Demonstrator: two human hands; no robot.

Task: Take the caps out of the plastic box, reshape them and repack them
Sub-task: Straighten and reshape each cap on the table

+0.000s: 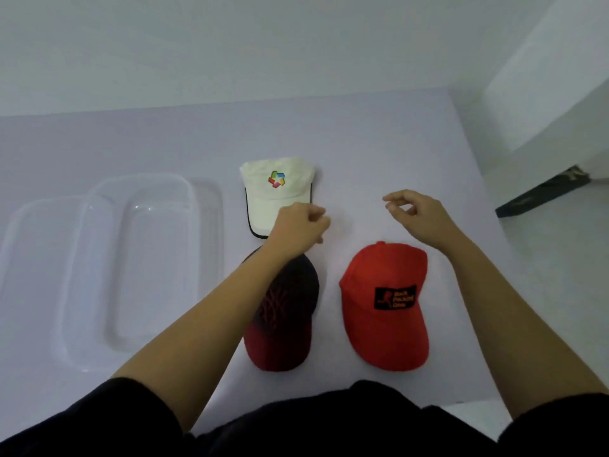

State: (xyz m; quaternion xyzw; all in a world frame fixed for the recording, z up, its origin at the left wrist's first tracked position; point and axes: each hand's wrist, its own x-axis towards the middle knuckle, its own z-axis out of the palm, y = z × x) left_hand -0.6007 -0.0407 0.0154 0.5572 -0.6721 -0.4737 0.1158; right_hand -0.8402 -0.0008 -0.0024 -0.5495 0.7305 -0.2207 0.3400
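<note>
Caps (385, 291) lie on table (395, 143) outside plastic box (211, 258); left grip (301, 222) fisted, right grip (412, 206) loosely curled.

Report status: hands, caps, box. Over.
Left hand curled over brim of white cap, grip unclear. Right hand loose, empty. Dark cap, red cap out; plastic box empty. No obstruction seen.

Table (395, 143) carries three caps (385, 311) and plastic box (155, 258).

The plastic box (211, 245) sits left of the left cap (280, 341), with right cap (362, 324) beside and far cap (276, 196) behind.
</note>
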